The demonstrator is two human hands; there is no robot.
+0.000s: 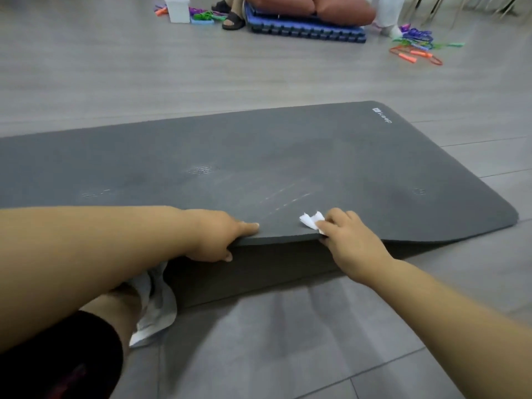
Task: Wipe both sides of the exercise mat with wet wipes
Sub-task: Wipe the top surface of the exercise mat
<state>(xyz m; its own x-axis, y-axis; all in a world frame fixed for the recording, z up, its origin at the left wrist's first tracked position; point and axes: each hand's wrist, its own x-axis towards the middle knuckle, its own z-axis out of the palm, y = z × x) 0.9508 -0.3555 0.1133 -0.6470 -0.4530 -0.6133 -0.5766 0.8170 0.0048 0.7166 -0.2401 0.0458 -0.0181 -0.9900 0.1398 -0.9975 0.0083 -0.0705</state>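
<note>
a person lifts the near long edge of a dark grey foam exercise mat (259,156) off a grey tiled floor (288,341), seen from a head-worn camera. the mat lies spread across the middle of the view, its far edge and right end flat on the floor, its near edge raised so the shadowed underside shows. the left hand (216,237) grips that edge, one finger laid along the top and the others curled beneath. just to its right, the right hand (351,243) clamps the same edge, fingers curled over the top and pinning a small crumpled white wet wipe (311,221) against the mat's upper face. faint pale streaks cross the surface near the wipe, and a small white logo (383,116) marks the far right corner. a larger crumpled white sheet (157,309) lies under the left forearm beside the person's bare knee. well beyond the mat sit a stack of blue foam tiles (305,31), a black sandal (233,20), a white box (178,8) and coloured skipping ropes (417,47).
</note>
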